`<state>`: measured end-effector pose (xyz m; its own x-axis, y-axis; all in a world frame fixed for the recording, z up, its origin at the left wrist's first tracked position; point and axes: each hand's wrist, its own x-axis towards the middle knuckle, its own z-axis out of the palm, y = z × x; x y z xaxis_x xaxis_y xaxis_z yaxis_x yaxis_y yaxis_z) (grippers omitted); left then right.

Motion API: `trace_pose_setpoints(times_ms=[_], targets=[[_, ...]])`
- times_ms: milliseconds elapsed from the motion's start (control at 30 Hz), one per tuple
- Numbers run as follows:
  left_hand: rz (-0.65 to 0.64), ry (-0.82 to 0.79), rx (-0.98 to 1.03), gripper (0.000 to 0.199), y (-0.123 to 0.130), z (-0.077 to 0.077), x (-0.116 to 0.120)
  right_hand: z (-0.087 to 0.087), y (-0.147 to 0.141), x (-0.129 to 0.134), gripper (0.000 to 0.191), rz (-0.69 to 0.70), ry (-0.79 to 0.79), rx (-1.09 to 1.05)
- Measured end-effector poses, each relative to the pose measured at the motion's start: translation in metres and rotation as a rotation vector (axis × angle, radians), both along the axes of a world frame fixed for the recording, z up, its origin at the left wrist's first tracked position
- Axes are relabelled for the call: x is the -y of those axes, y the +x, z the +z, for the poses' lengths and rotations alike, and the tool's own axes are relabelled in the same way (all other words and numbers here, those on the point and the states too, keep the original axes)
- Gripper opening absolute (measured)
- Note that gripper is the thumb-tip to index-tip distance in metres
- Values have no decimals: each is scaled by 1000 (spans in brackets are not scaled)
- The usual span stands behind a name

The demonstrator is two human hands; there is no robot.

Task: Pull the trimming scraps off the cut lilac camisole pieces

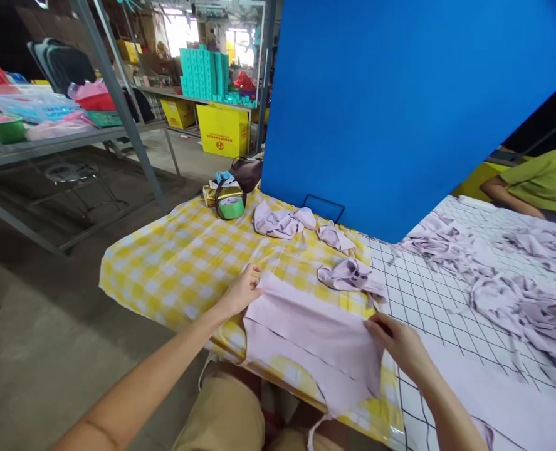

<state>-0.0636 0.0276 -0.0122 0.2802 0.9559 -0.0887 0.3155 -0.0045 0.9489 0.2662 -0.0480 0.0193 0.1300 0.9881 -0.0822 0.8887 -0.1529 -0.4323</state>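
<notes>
Evidently, a lilac fabric panel [308, 316] is lying across the near side of the yellow checked tablecloth [165, 250], probably light, soft and limp, so best held by its corners. The left hand [241, 292] and right hand [400, 343] are pinching its far corners, the panel spreading between and nearward; crumpled lilac pieces [280, 222] are lying farther off.

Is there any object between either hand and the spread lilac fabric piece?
Nothing visible does: the left hand touches the spread lilac fabric piece near its far left corner, the right hand near its right end. A crumpled piece lies beyond it.
</notes>
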Motion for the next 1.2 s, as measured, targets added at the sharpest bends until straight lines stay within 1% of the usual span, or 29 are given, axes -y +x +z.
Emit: trace_pose_setpoints(times_ms=[67, 133, 200, 267, 367, 433, 500, 600, 667, 700, 800, 867, 933, 1000, 1033, 1067, 1133, 1200], targets=[[37, 117, -142, 39, 8, -5, -3, -12, -1, -10, 23, -11, 101, 42], [68, 214, -249, 44, 15, -12, -5, -27, -5, -17, 18, -2, 206, 59], [83, 278, -294, 49, 19, -18, -6, -41, -9, -20, 18, -5, 274, 60], [73, 317, -285, 50, 19, -22, -7, -49, -11, -20, 21, -29, 323, 66], [15, 404, -239, 37, 17, -22, -9, -54, -7, -20, 26, -64, 388, 86], [-28, 457, -268, 31, 17, -21, -11, -55, -4, -21, 27, -63, 403, 102], [-58, 459, -371, 34, 19, -22, -11, -56, -4, -21, 27, -52, 407, 120], [-50, 442, -561, 40, 22, -25, -7, -56, -14, -15, 32, -71, 450, 180], [-28, 475, -651, 44, 23, -29, -2, -57, -24, -6, 39, -52, 436, 237], [-25, 498, -683, 45, 23, -31, 0, -58, -29, 0, 42, -19, 391, 262], [-39, 542, -729, 47, 19, -36, 2, -64, -36, 20, 48, 80, 165, 296], [-28, 540, -732, 47, 16, -38, 1, -69, -33, 32, 50, 74, 72, 306], [30, 538, -752, 45, 14, -37, 0, -73, -25, 41, 52, 53, 65, 309], [98, 559, -791, 43, 16, -35, 1, -74, -19, 45, 55, 27, 121, 291], [110, 586, -805, 43, 19, -33, 2, -74, -16, 45, 55, 3, 165, 274], [97, 621, -808, 43, 23, -32, 4, -75, -15, 44, 56, -26, 213, 256], [-11, 687, -791, 43, 32, -30, 7, -75, -16, 37, 56, -62, 270, 234], [-164, 691, -780, 43, 41, -30, 10, -75, -19, 28, 54, -45, 227, 243]])
